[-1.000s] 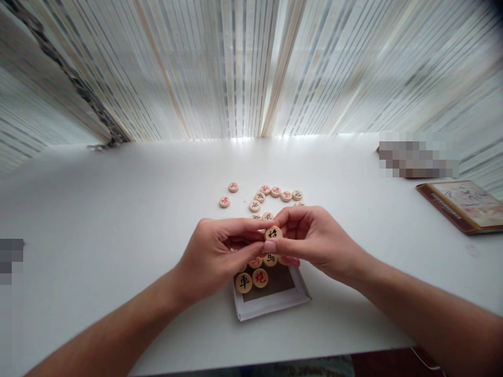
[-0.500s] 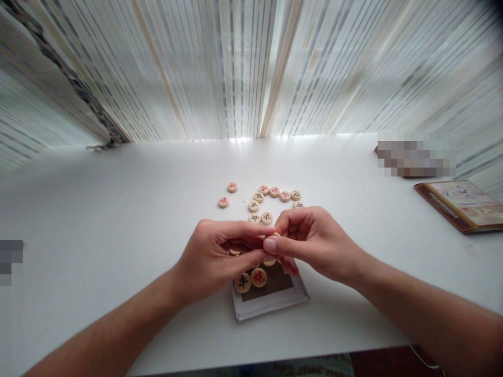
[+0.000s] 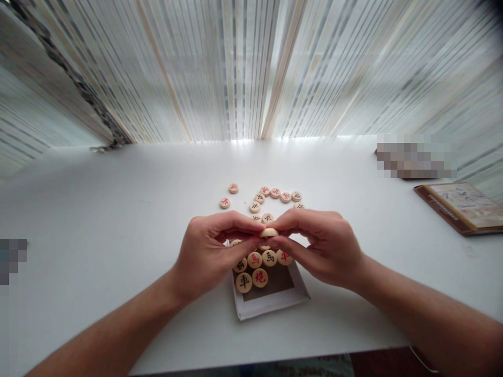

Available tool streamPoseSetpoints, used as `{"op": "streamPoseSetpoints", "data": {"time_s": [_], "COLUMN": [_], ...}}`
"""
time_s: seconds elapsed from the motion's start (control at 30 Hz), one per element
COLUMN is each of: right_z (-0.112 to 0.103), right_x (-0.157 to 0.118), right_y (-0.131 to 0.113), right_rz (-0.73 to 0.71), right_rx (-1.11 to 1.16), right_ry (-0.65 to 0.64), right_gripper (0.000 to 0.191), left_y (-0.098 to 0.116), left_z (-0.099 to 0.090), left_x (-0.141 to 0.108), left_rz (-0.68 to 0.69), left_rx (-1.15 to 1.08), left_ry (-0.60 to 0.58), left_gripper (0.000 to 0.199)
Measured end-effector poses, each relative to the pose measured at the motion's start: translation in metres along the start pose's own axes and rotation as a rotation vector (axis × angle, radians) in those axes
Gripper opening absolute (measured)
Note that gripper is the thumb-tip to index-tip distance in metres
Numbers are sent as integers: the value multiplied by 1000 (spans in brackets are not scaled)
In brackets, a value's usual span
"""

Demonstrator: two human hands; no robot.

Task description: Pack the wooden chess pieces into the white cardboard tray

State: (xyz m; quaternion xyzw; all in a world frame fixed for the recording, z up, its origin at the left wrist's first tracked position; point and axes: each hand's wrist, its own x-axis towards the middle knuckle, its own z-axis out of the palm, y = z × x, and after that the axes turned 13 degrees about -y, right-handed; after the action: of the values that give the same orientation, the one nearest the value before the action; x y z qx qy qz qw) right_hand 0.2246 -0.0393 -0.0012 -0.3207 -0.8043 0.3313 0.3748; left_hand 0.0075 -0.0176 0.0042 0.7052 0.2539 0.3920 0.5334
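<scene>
Between my two hands is a round wooden Chinese chess piece (image 3: 269,233), seen edge-on above an open white box (image 3: 273,308). My left hand (image 3: 216,251) pinches its left side with thumb and fingertips. From the right, my right hand (image 3: 320,245) pinches the other side the same way. Inside the box lie several pieces in rows, marked in red or black, among them a red piece (image 3: 260,278) and a black piece (image 3: 244,283) at the front. My fingers cover part of the box's back rows.
Beyond my hands, several smaller pieces (image 3: 275,192) form a curved line on the white table (image 3: 137,220). Two red-marked pieces (image 3: 233,188) lie to their left. A brown-edged booklet (image 3: 463,207) rests at the right. Striped curtains (image 3: 243,68) hang along the back edge.
My right hand has shifted slightly right and its fingers have straightened. The held piece now shows between both hands' fingertips, and more pieces in the box are visible beneath.
</scene>
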Motion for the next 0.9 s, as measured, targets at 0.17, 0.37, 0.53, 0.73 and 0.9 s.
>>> {"op": "streamPoseSetpoints", "data": {"time_s": [0.17,0.37,0.53,0.73,0.9], "right_z": [0,0,3,4,3], "right_x": [3,4,1,3,6], "right_y": [2,1,3,2,0], "right_rz": [-106,-93,49,188,226], "right_rx": [-87,-88,72,439,565], "right_ry": [30,66,106,126,103], "right_gripper": [15,15,18,23,36], "left_y": [-4,-2,-1,0,1], "left_z": [-2,-1,-1,-3,-4], "left_x": [-1,0,0,1,3], "left_rz": [79,87,61,7,-70], "left_rx": [37,58,58,8,-64], "left_ry": [17,33,40,66,74], "left_gripper": [14,16,24,30,31]}}
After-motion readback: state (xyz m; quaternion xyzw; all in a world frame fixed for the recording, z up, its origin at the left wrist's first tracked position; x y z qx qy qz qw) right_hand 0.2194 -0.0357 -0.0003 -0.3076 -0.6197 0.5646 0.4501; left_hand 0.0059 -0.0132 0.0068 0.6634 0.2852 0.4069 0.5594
